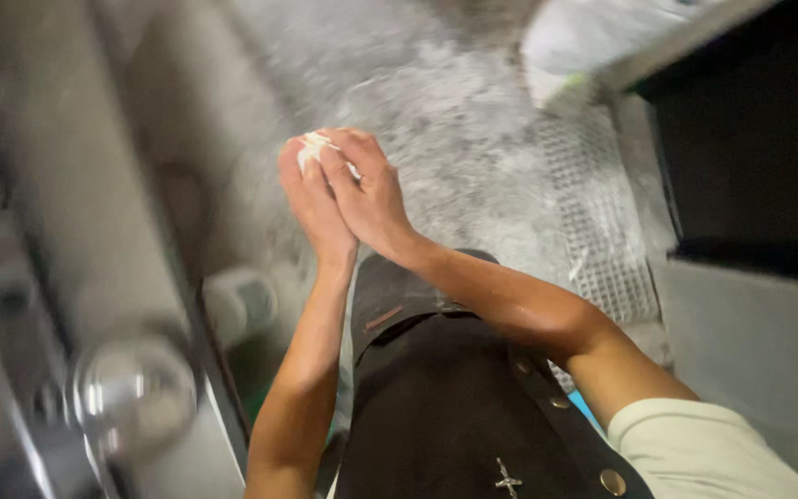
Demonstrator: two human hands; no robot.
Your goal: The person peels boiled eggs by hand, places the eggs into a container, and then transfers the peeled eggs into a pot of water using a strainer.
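My two hands are pressed together in front of me, above a wet grey floor. My left hand (pixel 308 205) and my right hand (pixel 371 196) both close around a small white crumpled lump (pixel 314 148), perhaps dough or tissue, which peeks out at the fingertips. Most of the lump is hidden between the palms. The picture is blurred by motion.
A steel counter edge (pixel 173 240) runs down the left with a round shiny metal object (pixel 131 393) on it. A metal floor grate (pixel 593 212) lies at the right beside a dark cabinet (pixel 759 139). My black apron (pixel 454 407) fills the bottom.
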